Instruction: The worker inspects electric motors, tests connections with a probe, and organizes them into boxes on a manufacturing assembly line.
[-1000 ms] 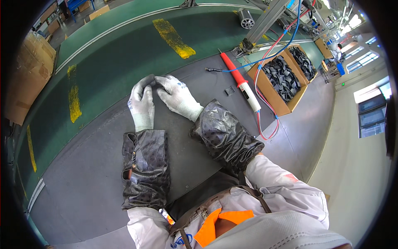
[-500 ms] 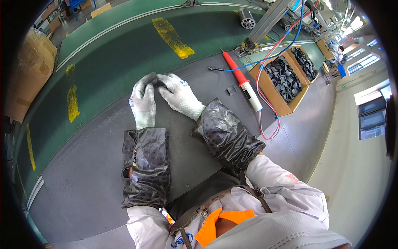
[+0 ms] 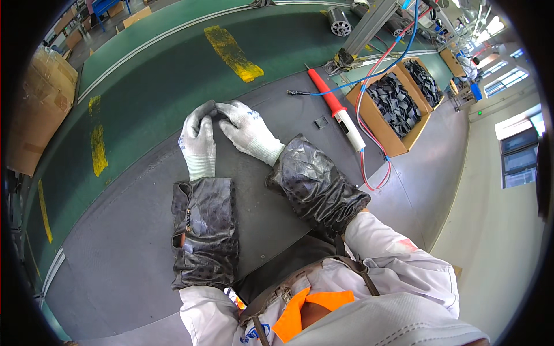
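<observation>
My left hand (image 3: 198, 138) and my right hand (image 3: 247, 128) wear white gloves with grey fingertips. They meet over the far edge of a dark grey work surface (image 3: 127, 248), beside the green belt. The fingers of both hands are bent and pressed together, the left fingertips close against the right ones. Anything between them is hidden. Right of my hands, a red and white pen-shaped tool (image 3: 334, 106) lies on the surface with cables at its near end. A small dark square piece (image 3: 321, 122) rests beside it.
Cardboard boxes of black flat pieces (image 3: 395, 104) stand at the right, behind red and blue cables (image 3: 375, 75). A metal post (image 3: 369, 29) rises at the far right. On the green belt (image 3: 156, 75) sits a grey motor-like cylinder (image 3: 339, 22). A large carton (image 3: 43, 109) stands far left.
My hands keep nearly the same pose, fingertips together. The belt's yellow marks and the motor-like cylinder appear slightly further left; the whole view has also shifted a little.
</observation>
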